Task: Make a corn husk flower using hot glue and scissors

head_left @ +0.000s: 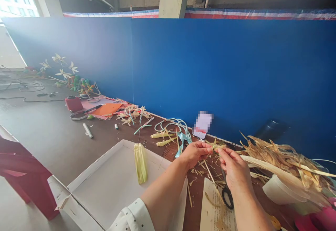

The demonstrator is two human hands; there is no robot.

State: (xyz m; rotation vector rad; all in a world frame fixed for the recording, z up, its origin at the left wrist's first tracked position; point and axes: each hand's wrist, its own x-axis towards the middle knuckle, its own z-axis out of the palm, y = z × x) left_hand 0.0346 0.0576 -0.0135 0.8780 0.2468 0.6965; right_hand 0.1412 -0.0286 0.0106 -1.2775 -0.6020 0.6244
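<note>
Both hands meet above the cluttered right part of the table. My left hand (197,153) is closed in a pinch on a small pale-yellow husk piece (215,146) that has thin pointed strips. From the other side, the thumb and forefinger of my right hand (236,169) pinch the same piece. Below the right hand lie scissors with black handles (227,197), partly hidden, across a printed sheet (210,210). A folded green-yellow husk strip (141,162) rests in a shallow white box lid (105,178) left of my forearm.
Dried husks (278,157) pile up at the right beside a white cup (280,189). Behind my hands are blue ribbon (183,140), pale cord (168,121) and husk scraps. Orange paper (107,109) and a red spool (74,103) lie farther left. A blue panel (223,73) borders the table.
</note>
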